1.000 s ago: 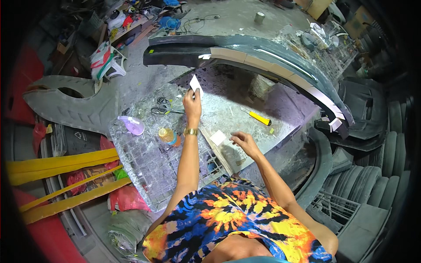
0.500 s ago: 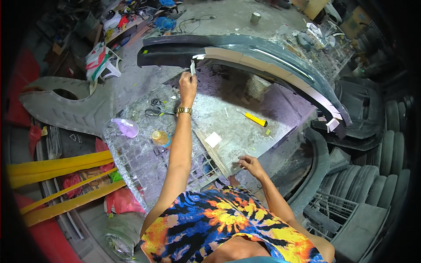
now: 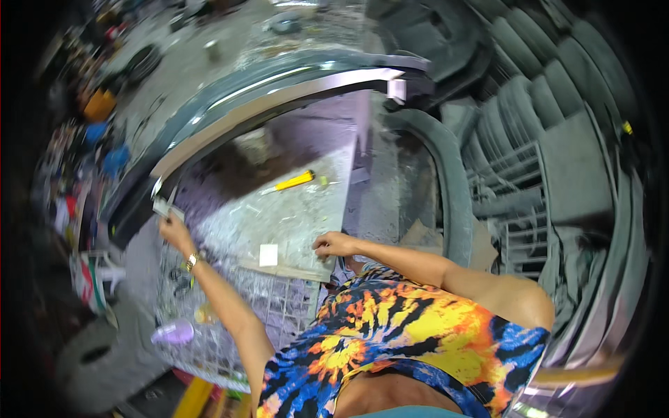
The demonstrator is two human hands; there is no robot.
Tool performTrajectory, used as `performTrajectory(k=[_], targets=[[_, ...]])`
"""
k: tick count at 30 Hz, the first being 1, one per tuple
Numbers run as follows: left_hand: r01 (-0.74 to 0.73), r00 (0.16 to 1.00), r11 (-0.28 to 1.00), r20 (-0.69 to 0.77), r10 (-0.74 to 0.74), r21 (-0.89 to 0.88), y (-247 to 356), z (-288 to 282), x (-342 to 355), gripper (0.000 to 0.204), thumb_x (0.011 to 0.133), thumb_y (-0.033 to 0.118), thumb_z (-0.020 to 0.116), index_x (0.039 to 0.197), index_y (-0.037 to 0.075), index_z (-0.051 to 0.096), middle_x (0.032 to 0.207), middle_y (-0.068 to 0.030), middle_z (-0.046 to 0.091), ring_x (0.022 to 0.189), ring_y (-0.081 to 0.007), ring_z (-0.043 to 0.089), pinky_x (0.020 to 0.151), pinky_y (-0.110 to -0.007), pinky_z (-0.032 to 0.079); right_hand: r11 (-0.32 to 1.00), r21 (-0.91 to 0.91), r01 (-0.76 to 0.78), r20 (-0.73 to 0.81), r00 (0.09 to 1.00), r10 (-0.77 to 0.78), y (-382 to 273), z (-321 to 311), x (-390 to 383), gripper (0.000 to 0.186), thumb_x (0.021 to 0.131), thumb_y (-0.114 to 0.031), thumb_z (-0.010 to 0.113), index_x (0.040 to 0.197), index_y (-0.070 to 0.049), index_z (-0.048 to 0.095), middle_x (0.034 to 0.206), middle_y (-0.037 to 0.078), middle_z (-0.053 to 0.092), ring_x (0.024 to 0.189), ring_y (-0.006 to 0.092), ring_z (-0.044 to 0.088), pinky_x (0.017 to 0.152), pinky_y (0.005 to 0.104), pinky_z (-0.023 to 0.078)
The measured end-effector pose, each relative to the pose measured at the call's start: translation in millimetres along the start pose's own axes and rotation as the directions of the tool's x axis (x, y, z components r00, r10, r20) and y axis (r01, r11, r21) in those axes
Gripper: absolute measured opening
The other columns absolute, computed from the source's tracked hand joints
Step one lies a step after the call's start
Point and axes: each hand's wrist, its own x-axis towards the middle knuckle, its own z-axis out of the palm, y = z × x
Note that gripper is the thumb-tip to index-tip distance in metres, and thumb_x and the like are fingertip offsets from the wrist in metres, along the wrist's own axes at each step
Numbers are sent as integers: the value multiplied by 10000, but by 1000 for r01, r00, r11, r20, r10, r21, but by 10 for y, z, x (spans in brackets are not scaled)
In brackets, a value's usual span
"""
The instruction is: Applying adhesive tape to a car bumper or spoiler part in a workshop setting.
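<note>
So we're gripping a small white card (image 3: 167, 207) between the closed fingers of our left hand (image 3: 173, 232), and we're holding it right by the left end of the tan strip (image 3: 240, 106) that's running along a long curved dark panel (image 3: 221, 89). It's a bit blurry there, so we can't tell if the card's actually touching the panel. Our right hand (image 3: 334, 244) is hanging out near the close edge of the tabletop (image 3: 233, 226) with its fingers curled, but we can't tell if they're gripping anything. A white square (image 3: 268, 255) is lying just left of it, and a yellow knife (image 3: 295, 180) is sitting farther back, well apart from both hands.
</note>
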Motion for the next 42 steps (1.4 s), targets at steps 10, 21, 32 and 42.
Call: performTrajectory(k=[10,21,32,42], targets=[[-110,984,990,-129,121,88,57,-195,-327,253,793,126,601,949,-66,656,920,-228,672,841,-397,626,787,-450,488,977,-202,68,11,998,-67,-76,-61,63,353,911,-242,600,1117,44,620,893,101,688,811,164,655,739,306,516],[-519,853,807,225,471,282,1540,-493,-1103,232,773,29,625,990,97,669,1259,-60,558,1179,-231,517,984,-416,368,845,-327,424,-123,867,-483,-2035,-101,1054,299,891,-258,641,1020,11,665,782,51,644,717,124,576,653,289,469],[131,954,855,-171,-247,-502,1779,-513,-1332,172,885,137,638,830,-22,606,647,-62,573,567,-177,532,547,-318,426,903,234,360,-23,931,-365,-1833,434,1298,141,879,-165,663,904,-28,685,773,7,651,692,71,587,643,222,456],[47,966,995,-251,-68,-88,1264,-377,-479,229,894,151,600,750,-24,560,762,-171,580,662,-374,561,576,-440,421,907,-116,405,26,914,-405,-2163,217,1561,249,907,-165,617,1091,0,649,880,31,672,723,84,571,651,239,458]])
